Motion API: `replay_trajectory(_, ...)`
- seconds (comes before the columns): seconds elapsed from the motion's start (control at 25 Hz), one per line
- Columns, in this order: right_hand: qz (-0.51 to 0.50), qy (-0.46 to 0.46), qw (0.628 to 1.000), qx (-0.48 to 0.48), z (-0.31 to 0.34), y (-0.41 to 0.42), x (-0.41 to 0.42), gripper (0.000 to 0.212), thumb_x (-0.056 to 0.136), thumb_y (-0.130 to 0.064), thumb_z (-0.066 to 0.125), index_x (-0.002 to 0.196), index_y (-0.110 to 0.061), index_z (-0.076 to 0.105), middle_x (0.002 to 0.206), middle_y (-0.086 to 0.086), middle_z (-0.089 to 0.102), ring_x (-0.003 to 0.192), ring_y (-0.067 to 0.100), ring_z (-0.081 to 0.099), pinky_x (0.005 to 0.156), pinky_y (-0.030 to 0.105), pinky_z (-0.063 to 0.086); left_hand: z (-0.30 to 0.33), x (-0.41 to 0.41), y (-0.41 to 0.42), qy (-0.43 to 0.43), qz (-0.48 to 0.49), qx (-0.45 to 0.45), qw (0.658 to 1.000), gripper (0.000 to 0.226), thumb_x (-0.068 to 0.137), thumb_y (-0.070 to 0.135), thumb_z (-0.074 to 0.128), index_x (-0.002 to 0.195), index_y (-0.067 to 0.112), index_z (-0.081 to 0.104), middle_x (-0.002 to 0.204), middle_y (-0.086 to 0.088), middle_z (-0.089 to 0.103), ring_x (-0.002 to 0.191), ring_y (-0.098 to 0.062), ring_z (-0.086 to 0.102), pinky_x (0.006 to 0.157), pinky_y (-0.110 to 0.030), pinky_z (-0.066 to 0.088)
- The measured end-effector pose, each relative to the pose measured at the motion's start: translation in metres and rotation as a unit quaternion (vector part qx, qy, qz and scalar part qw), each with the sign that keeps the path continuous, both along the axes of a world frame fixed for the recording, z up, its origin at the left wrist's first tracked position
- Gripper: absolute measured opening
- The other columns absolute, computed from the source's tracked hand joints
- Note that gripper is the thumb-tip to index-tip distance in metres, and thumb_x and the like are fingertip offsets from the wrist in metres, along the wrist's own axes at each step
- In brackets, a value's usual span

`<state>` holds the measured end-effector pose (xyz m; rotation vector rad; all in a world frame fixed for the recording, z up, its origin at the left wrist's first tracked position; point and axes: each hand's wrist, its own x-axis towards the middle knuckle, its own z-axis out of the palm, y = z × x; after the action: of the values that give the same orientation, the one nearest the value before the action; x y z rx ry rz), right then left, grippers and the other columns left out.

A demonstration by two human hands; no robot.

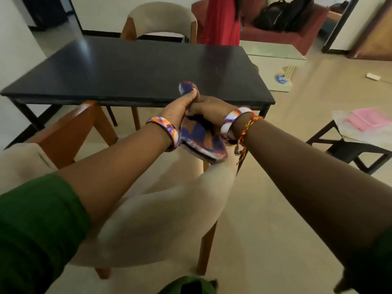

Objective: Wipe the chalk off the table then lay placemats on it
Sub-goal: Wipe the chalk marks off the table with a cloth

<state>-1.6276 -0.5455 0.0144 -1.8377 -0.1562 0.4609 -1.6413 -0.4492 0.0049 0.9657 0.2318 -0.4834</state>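
Observation:
A dark glossy table (131, 68) stands ahead of me, its top showing faint pale specks near the right side. Both of my hands hold a folded stack of patterned placemats (201, 139), purple, orange and white, just in front of the table's near edge. My left hand (178, 109) grips the upper part of the stack, with the thumb curled over its top end. My right hand (212, 111) grips the stack from the right side. The stack's lower end hangs down between my wrists.
A beige chair (161, 219) with wooden legs stands right below my arms, another (161, 18) at the table's far side, a third at left (70, 132). A person in red (220, 20) stands behind the table. A dark stool (358, 149) with pink cloth (369, 119) sits right.

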Motion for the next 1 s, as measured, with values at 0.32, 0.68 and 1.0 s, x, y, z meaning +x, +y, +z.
replay_trajectory(0.32,-0.049,0.039,0.998,-0.010,-0.006,-0.159,0.100,0.065,0.088,-0.013,0.060,0.146,-0.010,0.030,0.135,0.011,0.050,0.106,0.019,0.052,0.077,0.026,0.048,-0.019,0.102,-0.119,0.004,0.036,0.120,0.992,0.019,0.094,0.021,0.053,0.098,0.003,0.058,0.095,-0.019,0.062,0.088,-0.031,0.062,0.087,-0.044,0.048)
replay_trajectory(0.68,-0.105,0.189,0.973,-0.076,-0.058,-0.398,0.197,0.042,0.083,-0.047,0.062,0.095,-0.006,0.062,0.074,0.006,0.064,0.047,0.016,0.063,0.041,0.020,0.048,-0.054,0.214,-0.334,0.026,0.001,0.171,0.985,0.042,0.087,0.036,0.061,0.118,0.007,0.058,0.113,-0.018,0.065,0.108,-0.035,0.061,0.099,-0.049,0.045)
replay_trajectory(1.0,-0.215,0.171,0.961,-0.013,-0.085,-0.656,0.301,0.041,0.074,-0.020,0.077,0.108,-0.007,0.060,0.106,0.007,0.063,0.090,0.025,0.059,0.068,0.036,0.049,-0.092,0.315,-0.573,0.024,-0.100,0.192,0.976,0.014,0.086,0.015,0.064,0.099,0.009,0.064,0.093,-0.013,0.072,0.074,-0.023,0.071,0.072,-0.038,0.059)
